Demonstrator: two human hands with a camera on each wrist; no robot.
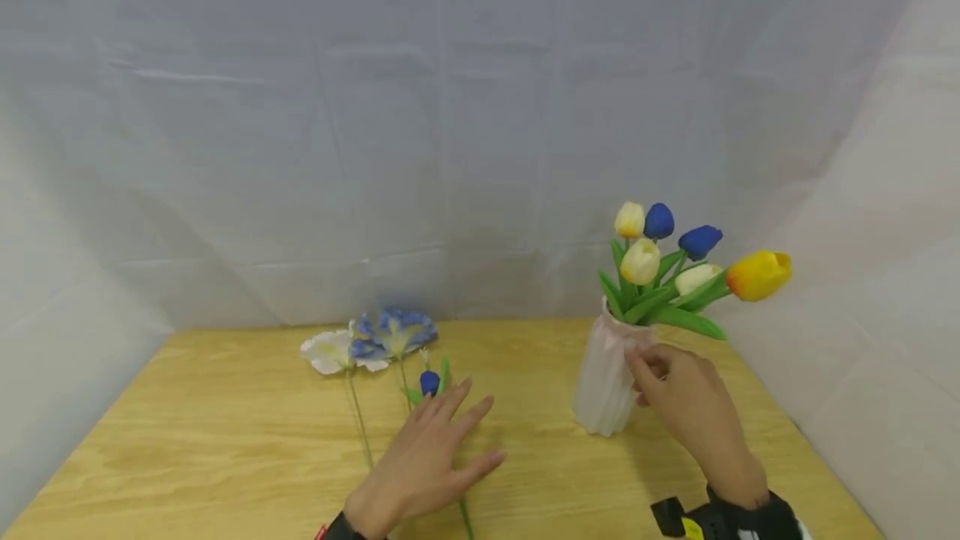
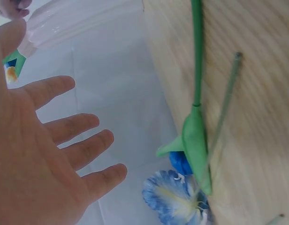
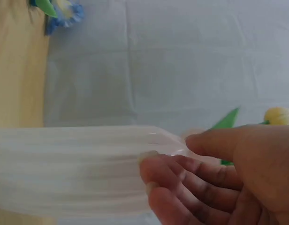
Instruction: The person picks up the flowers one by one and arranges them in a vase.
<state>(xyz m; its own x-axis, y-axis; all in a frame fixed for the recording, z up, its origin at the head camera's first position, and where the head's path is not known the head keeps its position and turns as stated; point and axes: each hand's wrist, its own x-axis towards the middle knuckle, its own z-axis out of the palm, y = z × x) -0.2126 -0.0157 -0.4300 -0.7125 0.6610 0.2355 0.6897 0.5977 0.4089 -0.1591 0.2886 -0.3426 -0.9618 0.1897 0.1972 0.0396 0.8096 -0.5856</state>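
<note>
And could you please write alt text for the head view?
A person's right grip is at the upper part of a white vase holding tulips on a wooden table. The left grip, spread open, is above a loose blue tulip near two other flowers.

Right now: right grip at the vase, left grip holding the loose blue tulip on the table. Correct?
No: the left grip isn't holding the loose blue tulip on the table; the left wrist view shows its fingers spread and apart from it. The right grip is at the vase.
</note>
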